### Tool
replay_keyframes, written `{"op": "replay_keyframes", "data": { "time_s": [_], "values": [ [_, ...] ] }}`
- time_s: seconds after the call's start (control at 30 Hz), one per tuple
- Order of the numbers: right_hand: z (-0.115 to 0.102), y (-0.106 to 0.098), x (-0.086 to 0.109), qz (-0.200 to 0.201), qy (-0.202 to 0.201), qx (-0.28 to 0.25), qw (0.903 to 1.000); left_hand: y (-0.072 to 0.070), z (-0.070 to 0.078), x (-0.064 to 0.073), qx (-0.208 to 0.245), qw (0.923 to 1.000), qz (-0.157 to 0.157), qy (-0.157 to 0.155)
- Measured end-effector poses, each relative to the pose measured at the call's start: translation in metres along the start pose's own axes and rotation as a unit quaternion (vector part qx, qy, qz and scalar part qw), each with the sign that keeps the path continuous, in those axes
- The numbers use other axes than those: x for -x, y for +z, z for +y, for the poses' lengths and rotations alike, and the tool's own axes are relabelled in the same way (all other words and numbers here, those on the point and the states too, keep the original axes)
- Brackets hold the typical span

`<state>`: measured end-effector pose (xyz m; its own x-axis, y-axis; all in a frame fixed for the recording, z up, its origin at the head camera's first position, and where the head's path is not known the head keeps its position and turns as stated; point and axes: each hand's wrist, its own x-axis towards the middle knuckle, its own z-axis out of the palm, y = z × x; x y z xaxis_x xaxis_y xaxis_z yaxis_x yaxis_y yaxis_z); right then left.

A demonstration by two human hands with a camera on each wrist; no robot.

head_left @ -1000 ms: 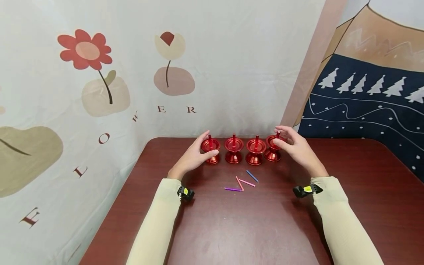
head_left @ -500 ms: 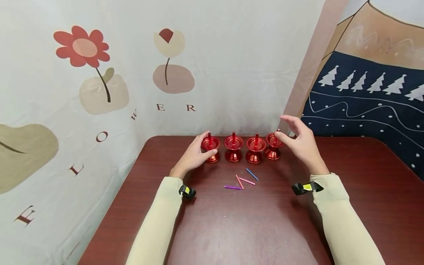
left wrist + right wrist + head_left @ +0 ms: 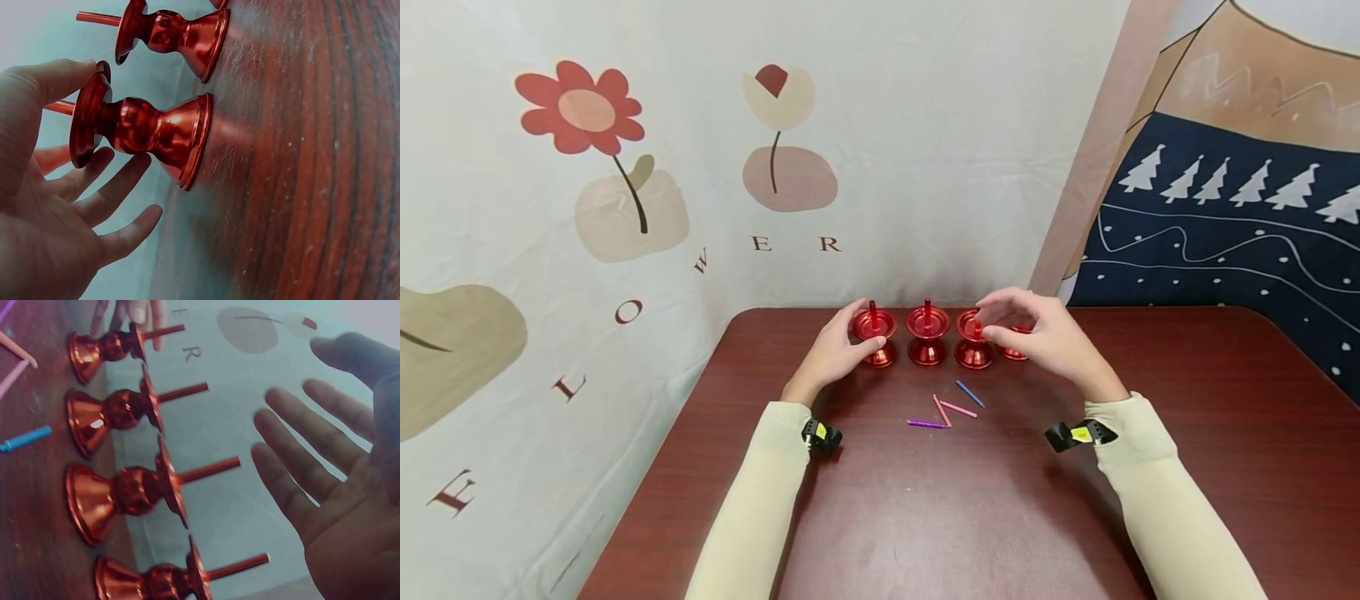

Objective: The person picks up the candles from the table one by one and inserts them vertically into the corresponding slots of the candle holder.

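Observation:
Several shiny red metal candle holders stand upright in a row, each with a red stick rising from its dish. My left hand (image 3: 833, 354) is around the leftmost holder (image 3: 880, 355). In the left wrist view, the thumb rests on that holder's rim (image 3: 87, 128) and fingertips touch its other side. My right hand (image 3: 1048, 340) hovers above the right end of the row, fingers spread and apart from the holders in the right wrist view. It is nearest the third holder (image 3: 974, 355) and partly hides the rightmost one (image 3: 1015, 353).
Thin coloured sticks lie in front of the row: a blue stick (image 3: 971, 393), a pink stick (image 3: 961, 410), an orange one (image 3: 941, 409) and a purple one (image 3: 927, 424). The brown table (image 3: 917, 533) meets a printed cloth backdrop (image 3: 925, 167) behind the holders.
My right hand has left the rightmost holder, first lifting up and right, then moving left above the third holder. The left hand stays at the leftmost holder.

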<state>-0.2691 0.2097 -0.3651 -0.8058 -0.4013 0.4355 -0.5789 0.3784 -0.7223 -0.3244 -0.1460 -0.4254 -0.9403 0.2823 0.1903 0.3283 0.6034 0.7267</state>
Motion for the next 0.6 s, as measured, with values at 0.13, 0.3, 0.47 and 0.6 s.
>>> {"op": "replay_keyframes", "data": {
  "time_s": [0.13,0.3,0.47,0.6],
  "values": [
    [0.004,0.011,-0.001,-0.057,-0.003,-0.012,0.9983,-0.001,0.000,0.001,0.009,0.9998,0.000,-0.019],
    [0.013,0.025,-0.002,-0.102,0.031,-0.030,0.9938,-0.002,-0.001,0.001,0.014,0.9995,-0.002,-0.029],
    [0.024,0.036,-0.003,-0.131,0.047,-0.035,0.9896,-0.002,-0.001,0.001,0.014,0.9993,-0.007,-0.035],
    [0.029,0.042,-0.003,-0.151,0.047,-0.027,0.9871,-0.002,-0.001,0.001,0.010,0.9992,-0.011,-0.038]
  ]
}}
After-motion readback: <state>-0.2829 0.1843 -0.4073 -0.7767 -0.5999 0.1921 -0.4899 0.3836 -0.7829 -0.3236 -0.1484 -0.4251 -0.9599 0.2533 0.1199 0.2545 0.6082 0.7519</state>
